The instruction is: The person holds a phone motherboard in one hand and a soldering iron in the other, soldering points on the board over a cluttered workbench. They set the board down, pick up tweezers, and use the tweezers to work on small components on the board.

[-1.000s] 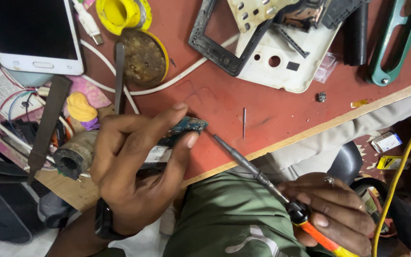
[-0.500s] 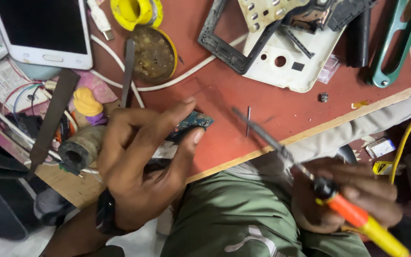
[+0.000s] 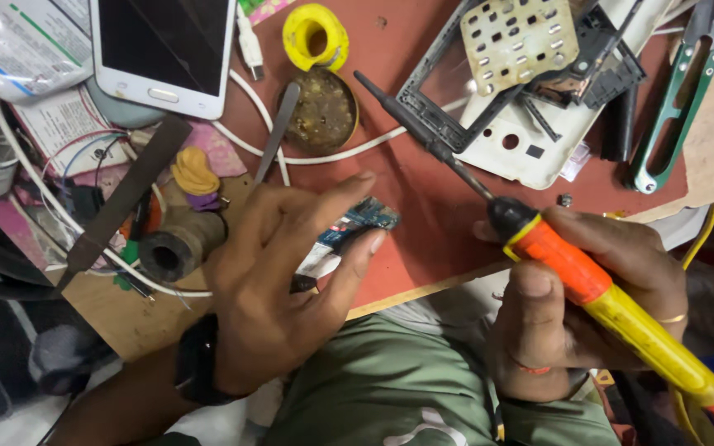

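1. Pinching a small blue circuit board [image 3: 357,225] at frame centre, our left hand [image 3: 278,285] pins it flat on the red counter [image 3: 423,206], steady for work.
2. Our right hand [image 3: 597,301], lower right, wraps the soldering iron [image 3: 568,264], tip angled toward the flux tin [image 3: 320,109].

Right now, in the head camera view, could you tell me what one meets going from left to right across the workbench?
White phone → yellow solder spool → small blue circuit board pinched in the left hand → soldering iron held in the right hand → green-handled snips.
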A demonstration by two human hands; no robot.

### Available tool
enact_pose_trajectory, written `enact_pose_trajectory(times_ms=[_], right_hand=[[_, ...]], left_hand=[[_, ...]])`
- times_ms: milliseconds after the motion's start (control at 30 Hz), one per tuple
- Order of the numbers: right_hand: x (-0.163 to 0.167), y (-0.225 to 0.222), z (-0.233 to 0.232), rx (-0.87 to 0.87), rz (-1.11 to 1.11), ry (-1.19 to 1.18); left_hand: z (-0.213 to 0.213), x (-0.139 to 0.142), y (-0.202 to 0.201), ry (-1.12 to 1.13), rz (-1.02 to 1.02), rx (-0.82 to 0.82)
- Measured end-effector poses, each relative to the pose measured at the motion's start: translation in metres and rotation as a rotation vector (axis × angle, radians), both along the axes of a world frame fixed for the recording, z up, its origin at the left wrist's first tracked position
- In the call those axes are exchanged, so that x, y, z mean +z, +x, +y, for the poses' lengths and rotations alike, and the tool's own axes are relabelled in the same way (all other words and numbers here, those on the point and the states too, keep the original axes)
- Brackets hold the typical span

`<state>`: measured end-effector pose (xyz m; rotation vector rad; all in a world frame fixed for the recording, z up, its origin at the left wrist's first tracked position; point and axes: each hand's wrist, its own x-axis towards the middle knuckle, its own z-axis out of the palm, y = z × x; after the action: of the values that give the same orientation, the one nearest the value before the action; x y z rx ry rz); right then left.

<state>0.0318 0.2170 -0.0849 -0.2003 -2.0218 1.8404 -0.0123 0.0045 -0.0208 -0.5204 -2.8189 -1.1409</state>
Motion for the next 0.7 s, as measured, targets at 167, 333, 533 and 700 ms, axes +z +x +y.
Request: enact_pose_trajectory(times_ms=[167, 333, 533, 700], right_hand=[[0.006, -0.008, -0.005, 0.056, -0.043, 0.068], [0.010, -0.023, -0.008, 0.092, -0.014, 0.034], [0.013, -0.035, -0.016, 0.054, 0.012, 0.062], [0.013, -0.039, -0.017, 0.058, 0.020, 0.049]], left_hand=[[0.000, -0.001, 0.002, 0.107, -0.111, 0.152], [-0.003, -0.004, 0.002, 0.098, -0.100, 0.140], [-0.002, -0.003, -0.004, 0.099, -0.093, 0.133], [0.000, -0.001, -0.007, 0.065, -0.118, 0.148]])
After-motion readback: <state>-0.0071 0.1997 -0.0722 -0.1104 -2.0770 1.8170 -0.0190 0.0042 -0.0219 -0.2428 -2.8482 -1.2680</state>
